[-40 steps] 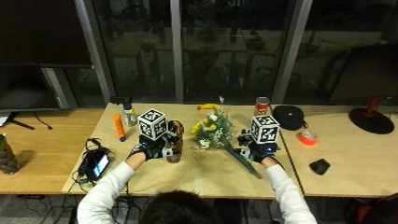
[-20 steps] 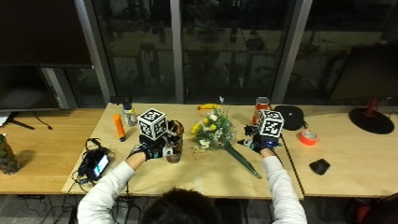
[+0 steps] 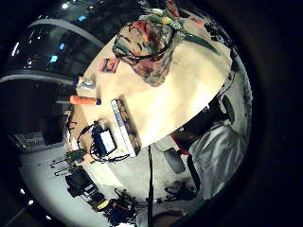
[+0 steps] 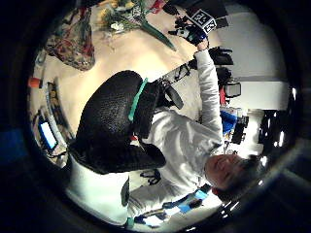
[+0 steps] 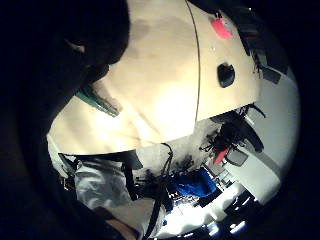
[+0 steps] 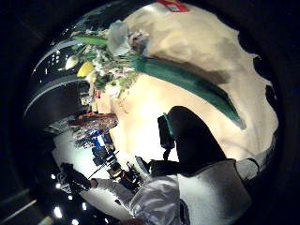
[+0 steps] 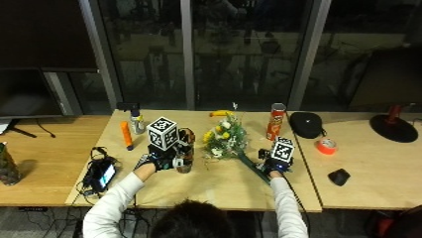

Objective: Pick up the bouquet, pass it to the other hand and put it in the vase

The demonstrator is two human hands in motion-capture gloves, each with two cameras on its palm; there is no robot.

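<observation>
A pale wooden desk (image 5: 165, 85) fills the view. On it a green bundle of stems (image 5: 100, 102) pokes from under a dark glove, well apart from a small black puck-shaped object (image 5: 226, 74) and a red roll (image 5: 221, 27).

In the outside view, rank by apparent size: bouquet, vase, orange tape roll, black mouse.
1. bouquet
2. vase, partly hidden by the left hand
3. orange tape roll and black mouse look about alike; not ranked.
</observation>
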